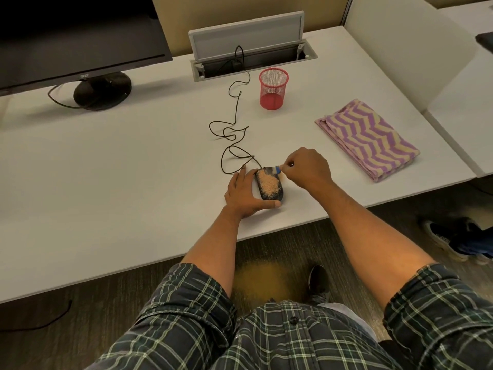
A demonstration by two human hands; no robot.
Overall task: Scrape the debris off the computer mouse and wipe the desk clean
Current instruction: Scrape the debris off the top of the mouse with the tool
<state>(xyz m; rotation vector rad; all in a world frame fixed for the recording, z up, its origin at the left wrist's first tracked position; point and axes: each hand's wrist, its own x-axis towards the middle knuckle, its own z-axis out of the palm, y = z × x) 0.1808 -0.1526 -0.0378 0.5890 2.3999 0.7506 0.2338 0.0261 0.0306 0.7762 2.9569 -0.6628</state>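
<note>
Dark wood-look floor (80,297), beige partition (176,25)

a: was the tabletop (133,169) matt?
b: yes, smooth and white. the mouse (269,186) was dark plastic under grainy tan debris (268,182).
a: the cloth (366,138)?
b: soft woven fabric; the cup (273,89) was red wire mesh.
</note>
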